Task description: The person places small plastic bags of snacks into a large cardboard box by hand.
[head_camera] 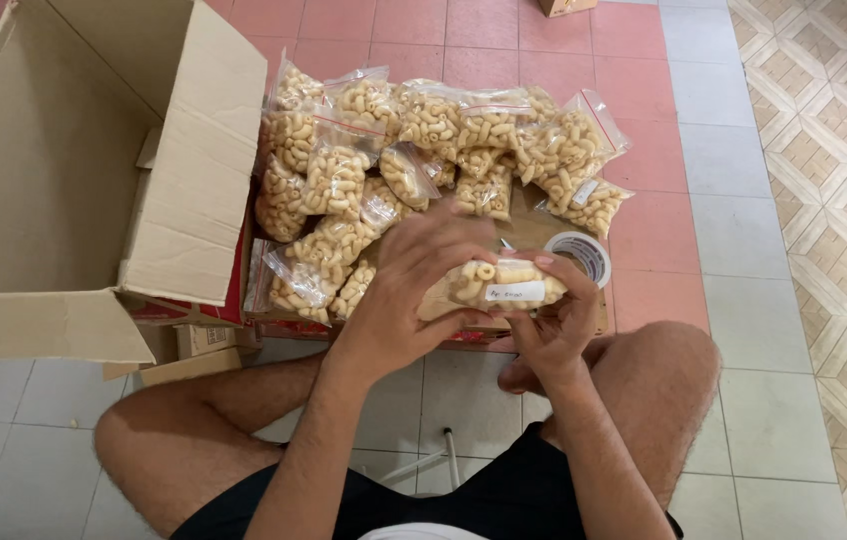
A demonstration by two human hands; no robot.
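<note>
- Open brown cardboard box [74, 170] at far left, flaps up.
- Left hand [409, 285] grip closed on clear plastic bag of pale elbow pasta [489, 285], held above the bag pile [424, 150].
- Right hand [549, 325] pinches the same bag's white label end.
- Risk: a loose pinch could let the bag slip onto the pile.
</note>
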